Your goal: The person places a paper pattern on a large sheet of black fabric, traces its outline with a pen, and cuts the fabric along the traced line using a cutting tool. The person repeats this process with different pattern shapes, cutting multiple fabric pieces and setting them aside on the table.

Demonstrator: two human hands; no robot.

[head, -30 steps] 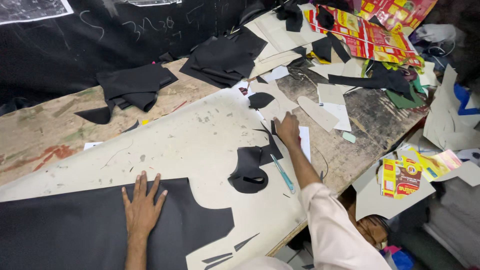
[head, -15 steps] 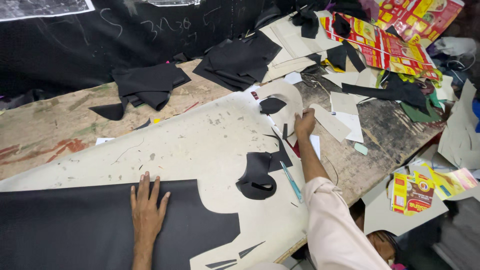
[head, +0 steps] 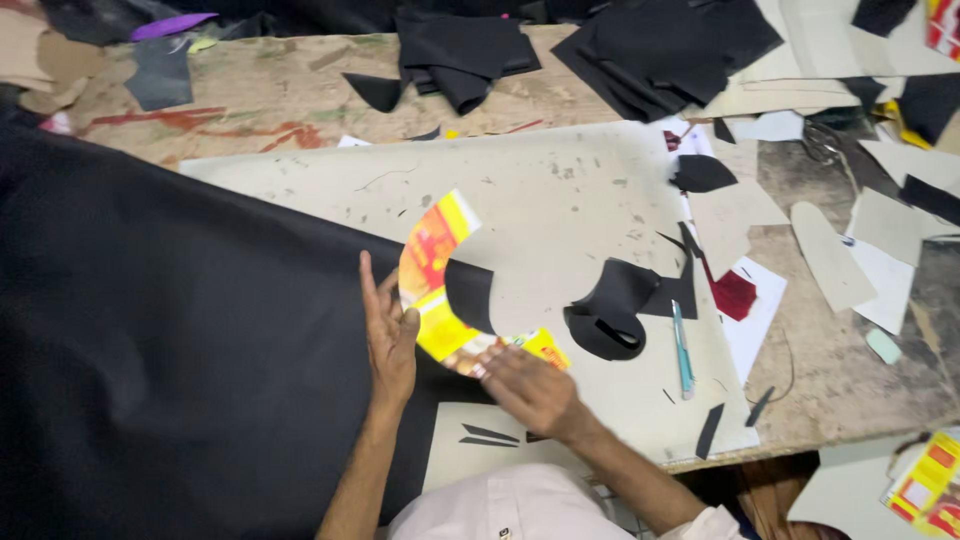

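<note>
Worn wooden bench (head: 250, 100), paint-stained, carries one large pale cutting board (head: 560, 200). One wide black fabric sheet (head: 170, 330) covers bench's left half. One curved yellow-and-orange printed card template (head: 432, 285) lies at sheet's edge. Left hand (head: 388, 335) flat, fingers spread, pressing template's inner side. Right hand (head: 528, 388) lies fingers together on template's lower end. One teal pen (head: 682, 350) beside curled black cut piece (head: 612, 315). Two black fabric piles (head: 660, 45) at far edge; several pale card shapes (head: 830, 255) right.
</note>
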